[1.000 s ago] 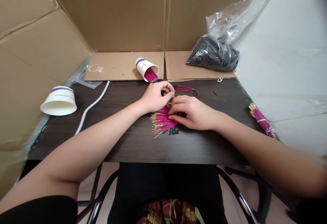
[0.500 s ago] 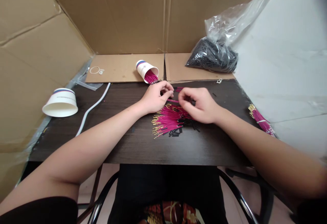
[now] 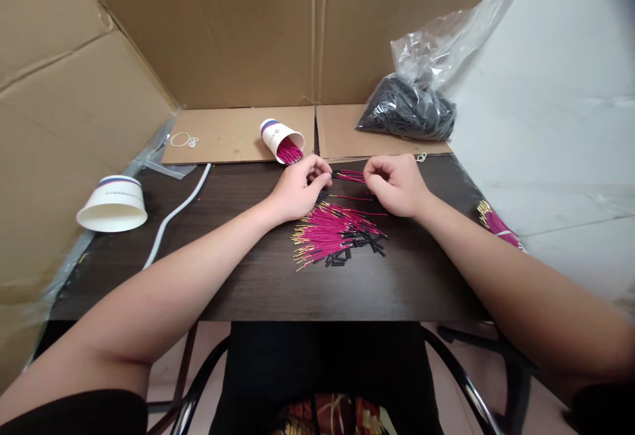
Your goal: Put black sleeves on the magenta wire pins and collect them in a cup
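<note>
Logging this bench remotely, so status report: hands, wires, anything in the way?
Left hand, right hand both curled; grips unclear. Pink wires fanned on dark table. Black tubes by their right ends, possible clutter.

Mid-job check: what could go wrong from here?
The left hand is close to the mouth of the tipped paper cup; a bump might spill the magenta wires inside.

Short black tubes lie loose around the right ends of the fanned magenta wires; a sweep of the right hand might scatter them.
</note>
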The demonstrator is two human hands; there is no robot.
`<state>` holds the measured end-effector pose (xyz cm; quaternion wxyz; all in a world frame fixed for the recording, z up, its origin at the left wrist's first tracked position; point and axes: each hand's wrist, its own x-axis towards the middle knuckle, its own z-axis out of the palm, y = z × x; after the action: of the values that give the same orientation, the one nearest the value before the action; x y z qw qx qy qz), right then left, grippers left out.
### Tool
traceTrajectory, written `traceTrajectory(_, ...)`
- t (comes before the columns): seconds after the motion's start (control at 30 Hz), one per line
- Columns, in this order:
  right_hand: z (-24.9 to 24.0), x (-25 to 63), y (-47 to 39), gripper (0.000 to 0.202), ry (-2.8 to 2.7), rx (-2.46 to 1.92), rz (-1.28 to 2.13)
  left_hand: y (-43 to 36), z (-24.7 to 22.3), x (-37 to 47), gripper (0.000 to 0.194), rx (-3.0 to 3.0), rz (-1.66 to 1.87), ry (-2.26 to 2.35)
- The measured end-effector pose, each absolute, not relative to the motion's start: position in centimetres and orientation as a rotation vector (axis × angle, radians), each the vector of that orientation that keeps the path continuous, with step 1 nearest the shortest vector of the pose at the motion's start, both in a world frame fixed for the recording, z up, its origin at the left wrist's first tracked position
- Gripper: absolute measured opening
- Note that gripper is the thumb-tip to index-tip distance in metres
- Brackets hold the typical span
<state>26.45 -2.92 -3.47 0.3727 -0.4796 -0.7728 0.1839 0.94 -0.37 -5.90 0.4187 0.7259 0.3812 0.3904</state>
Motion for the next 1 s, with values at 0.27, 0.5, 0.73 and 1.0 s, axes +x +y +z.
traceTrajectory(0.27, -3.37, 26.37, -2.95, 0.017, -1.998, -1.213, 0.501, -0.43, -5.89, 0.93, 0.007, 1.846, 0.976, 0.955)
traceTrajectory(0.5, -3.34, 26.42, -2.91, 0.016, -2.010, -1.226, 0.534, -0.48, -5.79, 0.83, 0.006, 1.901, 0.962, 0.963)
traceTrajectory(0.73, -3.68, 26.53, -2.54, 0.019, -2.005, -1.270, 0.493, -0.65, -5.41, 0.78, 0.004, 1.911, 0.942, 0.945)
traceTrajectory(1.0, -3.76, 26.56, -2.39, 0.018, -2.019, -1.299, 0.489, -0.59, -5.67, 0.72, 0.003, 1.891, 0.938, 0.925)
